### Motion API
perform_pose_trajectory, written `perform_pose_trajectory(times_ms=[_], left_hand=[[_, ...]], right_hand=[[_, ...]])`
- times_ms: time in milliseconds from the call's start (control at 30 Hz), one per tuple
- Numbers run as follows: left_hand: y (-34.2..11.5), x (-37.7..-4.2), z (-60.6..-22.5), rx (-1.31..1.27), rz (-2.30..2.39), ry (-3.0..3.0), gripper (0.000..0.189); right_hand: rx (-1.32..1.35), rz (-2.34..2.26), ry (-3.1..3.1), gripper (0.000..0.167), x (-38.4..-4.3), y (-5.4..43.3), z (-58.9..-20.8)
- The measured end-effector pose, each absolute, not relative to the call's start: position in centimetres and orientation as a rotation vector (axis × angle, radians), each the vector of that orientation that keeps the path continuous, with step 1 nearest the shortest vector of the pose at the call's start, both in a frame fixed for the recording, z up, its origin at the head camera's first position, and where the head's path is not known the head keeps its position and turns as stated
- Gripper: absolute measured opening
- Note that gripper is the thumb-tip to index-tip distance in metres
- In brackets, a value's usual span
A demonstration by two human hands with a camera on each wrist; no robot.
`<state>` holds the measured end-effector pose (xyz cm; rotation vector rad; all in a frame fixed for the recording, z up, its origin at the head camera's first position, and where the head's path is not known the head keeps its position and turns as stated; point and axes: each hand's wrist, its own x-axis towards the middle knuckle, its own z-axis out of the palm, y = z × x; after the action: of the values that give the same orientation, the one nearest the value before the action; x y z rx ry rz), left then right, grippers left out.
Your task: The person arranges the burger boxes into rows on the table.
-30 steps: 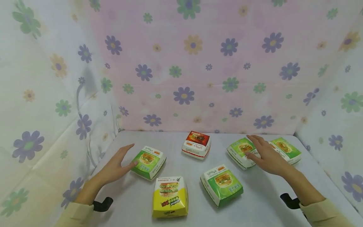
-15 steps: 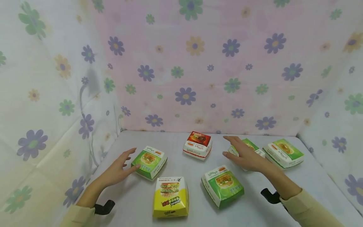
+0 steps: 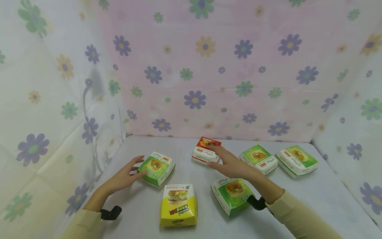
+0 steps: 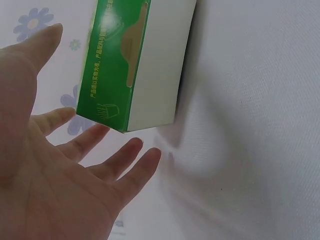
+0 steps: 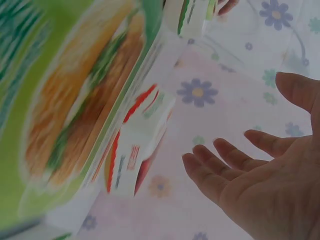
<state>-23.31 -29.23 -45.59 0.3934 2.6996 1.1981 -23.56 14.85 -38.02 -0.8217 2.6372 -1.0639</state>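
My left hand [image 3: 123,177], fingers spread, is at the left side of a green-and-white burger box [image 3: 156,168]. In the left wrist view its fingertips come right up to the lower end of that box [image 4: 112,75], and the palm [image 4: 60,170] holds nothing. My right hand [image 3: 231,164] reaches toward a red-and-white burger box [image 3: 204,156], overlapping its right part in the head view. Its fingers are extended around air in the right wrist view, with the red-and-white box [image 5: 140,137] beyond. Under the right forearm lies another green burger box [image 3: 231,194], partly hidden.
A yellow-and-white burger box [image 3: 179,207] stands at the front middle of the white table [image 3: 131,212]. Two more green boxes, one nearer [image 3: 259,159] and one farther right [image 3: 296,161], sit at the back right. Flowered cloth walls [image 3: 194,66] enclose the table.
My right hand has swung left from above the back-right green boxes to the red-and-white box, leaving those boxes uncovered. The left hand has barely shifted beside its green box.
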Motion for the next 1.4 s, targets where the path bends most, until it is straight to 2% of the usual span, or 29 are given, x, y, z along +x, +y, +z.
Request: perform_pose_trajectory(times_ms=[600, 1067, 1400], left_hand=[[-29.5, -24.3, -46.0, 0.310, 1.243, 2.599, 0.077], [-29.8, -24.3, -46.8, 0.288, 1.285, 2.547, 0.071], [-30.0, -24.5, -47.5, 0.269, 1.302, 2.520, 0.072]], right_hand=[[-0.674, -1.143, 2.504, 0.064, -25.3, 7.6, -38.2], [-0.680, -0.892, 2.456, 0.065, -28.1, 2.0, -39.3], [-0.687, -0.771, 2.455, 0.069, -28.5, -1.4, -39.8]])
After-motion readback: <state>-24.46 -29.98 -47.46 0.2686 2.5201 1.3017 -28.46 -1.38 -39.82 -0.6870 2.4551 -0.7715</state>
